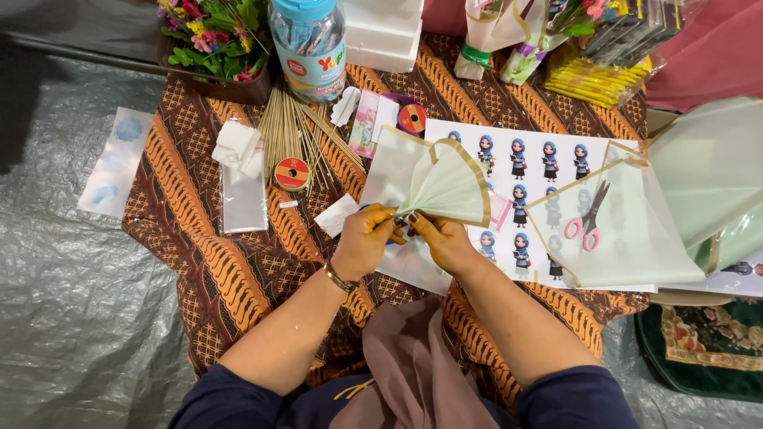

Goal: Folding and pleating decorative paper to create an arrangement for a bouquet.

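Left hand [367,235]: grip closed, fingers curled and pinching the gathered base of the wrap [445,187].
Right hand [442,238]: grip closed too, thumb and fingertips pinching the same base from the other side; the two hands nearly touch.
Wrap: pale green sheet with a gold edge, pleated into a fan that opens away from the person, held just above the worktop [230,270], over the near edge of the sticker sheet [531,163].
Worktop: covered in a brown and orange patterned cloth.
Sticker sheet: white, with rows of small cartoon figures, lying to the right of the hands.
Scissors [586,218]: pink handles, under a translucent green sheet [628,230] to the right, well apart from both hands.
Jar [310,44]: clear with a blue lid, upright at the far edge, full of thin blue-wrapped sticks.
Box [218,48]: dark, beside the jar, holding small flowers.
Skewers [298,131]: loose bundle in front of the jar.
Tape [292,174]: a red roll lying against the skewers.
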